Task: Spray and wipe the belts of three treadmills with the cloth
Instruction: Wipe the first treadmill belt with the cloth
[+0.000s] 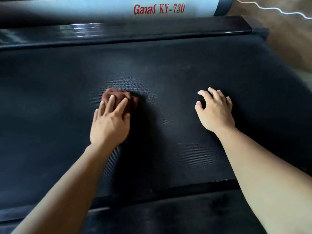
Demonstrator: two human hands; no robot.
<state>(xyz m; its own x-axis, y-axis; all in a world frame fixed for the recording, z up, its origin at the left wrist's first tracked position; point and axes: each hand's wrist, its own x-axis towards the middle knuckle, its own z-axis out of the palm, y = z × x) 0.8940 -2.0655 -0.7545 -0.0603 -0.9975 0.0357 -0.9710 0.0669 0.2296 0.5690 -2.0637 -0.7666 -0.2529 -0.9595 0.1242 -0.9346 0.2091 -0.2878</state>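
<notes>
Belt (168,68) of the treadmill fills the head view: black, finely woven in a diagonal grain. On it, left of centre, lies a bunched brown cloth (120,97); the left hand (109,123) presses it flat with straight fingers. The right hand (215,109) rests on the belt right of the cloth, fingers loosely bent, holding nothing. Beyond the belt, a pale cover (118,7) reads "Ganas KY-730" in red.

left hand (110,123) pressed flat, right hand (215,112) loosely clawed.

Cloth (120,97) on belt (168,68) under left hand (110,122); right hand (215,111) on belt, well apart.
</notes>
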